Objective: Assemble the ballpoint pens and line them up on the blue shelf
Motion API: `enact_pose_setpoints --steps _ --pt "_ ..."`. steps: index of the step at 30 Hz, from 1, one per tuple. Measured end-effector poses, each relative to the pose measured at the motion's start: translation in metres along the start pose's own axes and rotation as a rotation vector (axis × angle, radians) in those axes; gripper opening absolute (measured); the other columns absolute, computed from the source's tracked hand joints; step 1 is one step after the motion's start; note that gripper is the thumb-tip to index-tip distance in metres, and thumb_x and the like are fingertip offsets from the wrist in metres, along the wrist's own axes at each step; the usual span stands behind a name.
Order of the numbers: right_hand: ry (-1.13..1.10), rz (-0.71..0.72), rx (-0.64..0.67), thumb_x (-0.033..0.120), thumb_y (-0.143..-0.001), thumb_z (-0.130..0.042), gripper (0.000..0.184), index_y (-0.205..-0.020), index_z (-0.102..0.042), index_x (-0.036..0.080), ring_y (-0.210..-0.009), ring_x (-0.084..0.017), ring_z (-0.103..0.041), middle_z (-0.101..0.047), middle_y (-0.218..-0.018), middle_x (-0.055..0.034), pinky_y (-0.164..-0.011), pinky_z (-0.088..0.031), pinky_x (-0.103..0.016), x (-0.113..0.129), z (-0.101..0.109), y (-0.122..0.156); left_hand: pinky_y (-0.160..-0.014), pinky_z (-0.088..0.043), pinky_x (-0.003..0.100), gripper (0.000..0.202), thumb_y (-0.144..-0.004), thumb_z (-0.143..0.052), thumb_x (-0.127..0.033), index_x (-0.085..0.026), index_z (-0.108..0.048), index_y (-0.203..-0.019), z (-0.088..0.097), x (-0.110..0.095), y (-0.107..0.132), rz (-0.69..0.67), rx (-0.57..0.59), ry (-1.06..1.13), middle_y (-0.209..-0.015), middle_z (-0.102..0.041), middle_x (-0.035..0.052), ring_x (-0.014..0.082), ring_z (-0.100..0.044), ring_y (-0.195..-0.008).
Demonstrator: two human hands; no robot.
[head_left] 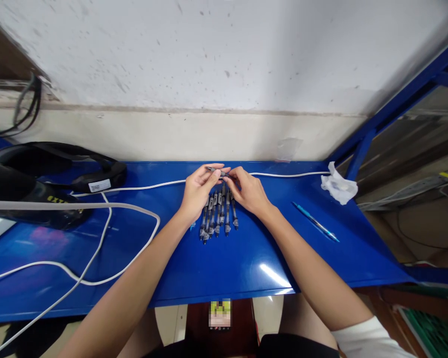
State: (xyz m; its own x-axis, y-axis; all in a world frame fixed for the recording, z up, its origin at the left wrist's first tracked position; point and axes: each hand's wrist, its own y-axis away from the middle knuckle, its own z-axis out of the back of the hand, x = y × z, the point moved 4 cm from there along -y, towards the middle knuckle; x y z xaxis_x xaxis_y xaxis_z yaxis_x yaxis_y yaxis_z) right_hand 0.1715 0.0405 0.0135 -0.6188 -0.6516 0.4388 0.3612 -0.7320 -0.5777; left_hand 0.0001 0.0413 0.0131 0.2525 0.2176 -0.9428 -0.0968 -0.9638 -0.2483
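Observation:
Near the back edge of the blue table, a dark pen [220,172] lies across both of my hands. My left hand [201,186] pinches it between thumb and fingers at its left part. The fingertips of my right hand [247,190] close on its right end. Just below the hands, several black and clear pens [217,214] lie side by side, tips toward me, some with clear wrapping or covers at the near ends. My hands partly hide their far ends. A light-blue pen [315,222] lies alone to the right.
A crumpled white tissue [339,185] sits at the table's right back corner. White cables [108,238] loop over the left side, beside a black headset-like device [59,174]. The wall [194,134] rises behind the blue table [224,273]. A phone [220,314] is below the front edge.

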Motion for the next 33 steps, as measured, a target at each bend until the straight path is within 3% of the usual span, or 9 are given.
enact_pose_setpoints --steps 6,12,19,23,28,33 --pt "0.064 0.027 0.008 0.041 -0.119 -0.047 0.023 -0.123 -0.063 0.024 -0.092 -0.021 -0.072 -0.075 -0.113 -0.0076 -0.068 -0.046 -0.030 -0.0012 0.0000 0.0000 -0.105 -0.059 0.040 0.036 -0.101 -0.080 -0.045 -0.021 -0.076 -0.127 -0.0010 0.0007 -0.0002 0.027 0.039 0.033 -0.136 -0.082 0.0133 0.0283 -0.077 -0.126" --pt "0.106 0.029 0.011 0.044 -0.120 -0.044 0.031 -0.128 -0.067 0.024 -0.090 -0.020 -0.070 -0.073 -0.112 -0.0078 -0.066 -0.045 -0.029 0.0041 0.0032 -0.0006 -0.103 -0.060 0.042 0.027 -0.099 -0.083 -0.041 -0.022 -0.071 -0.114 0.0015 0.0024 -0.0008 0.010 0.019 0.061 -0.127 -0.084 0.0128 0.0269 -0.080 -0.115" --pt "0.164 0.014 0.006 0.047 -0.121 -0.039 0.039 -0.129 -0.070 0.024 -0.089 -0.020 -0.071 -0.073 -0.108 -0.0077 -0.065 -0.044 -0.029 0.0063 0.0057 -0.0018 -0.093 -0.060 0.036 0.023 -0.096 -0.084 -0.039 -0.023 -0.080 -0.112 0.0048 -0.0015 -0.0014 -0.038 -0.022 -0.070 -0.120 -0.083 0.0091 0.0253 -0.077 -0.113" --pt "0.108 0.007 -0.010 0.049 -0.119 -0.046 0.035 -0.129 -0.066 0.023 -0.095 -0.021 -0.072 -0.075 -0.114 -0.0088 -0.068 -0.046 -0.030 0.0031 0.0043 -0.0012 -0.087 -0.059 0.033 0.021 -0.094 -0.085 -0.036 -0.023 -0.082 -0.111 0.0049 -0.0023 -0.0017 -0.040 -0.040 -0.077 -0.114 -0.083 0.0076 0.0232 -0.076 -0.106" --pt "0.109 0.013 0.015 0.047 -0.121 -0.040 0.036 -0.122 -0.067 0.024 -0.087 -0.020 -0.069 -0.074 -0.110 -0.0082 -0.066 -0.043 -0.030 0.0034 0.0043 -0.0010 -0.089 -0.059 0.035 0.021 -0.094 -0.085 -0.037 -0.024 -0.082 -0.111 0.0035 -0.0024 -0.0009 -0.032 -0.035 -0.064 -0.117 -0.082 0.0087 0.0245 -0.076 -0.109" --pt "0.092 0.011 0.017 0.048 -0.121 -0.039 0.037 -0.126 -0.066 0.023 -0.088 -0.021 -0.070 -0.075 -0.111 -0.0088 -0.066 -0.044 -0.030 0.0041 0.0046 -0.0012 -0.091 -0.059 0.036 0.023 -0.093 -0.085 -0.037 -0.024 -0.081 -0.111 0.0039 -0.0018 -0.0006 -0.027 -0.031 -0.056 -0.118 -0.083 0.0089 0.0253 -0.076 -0.110"
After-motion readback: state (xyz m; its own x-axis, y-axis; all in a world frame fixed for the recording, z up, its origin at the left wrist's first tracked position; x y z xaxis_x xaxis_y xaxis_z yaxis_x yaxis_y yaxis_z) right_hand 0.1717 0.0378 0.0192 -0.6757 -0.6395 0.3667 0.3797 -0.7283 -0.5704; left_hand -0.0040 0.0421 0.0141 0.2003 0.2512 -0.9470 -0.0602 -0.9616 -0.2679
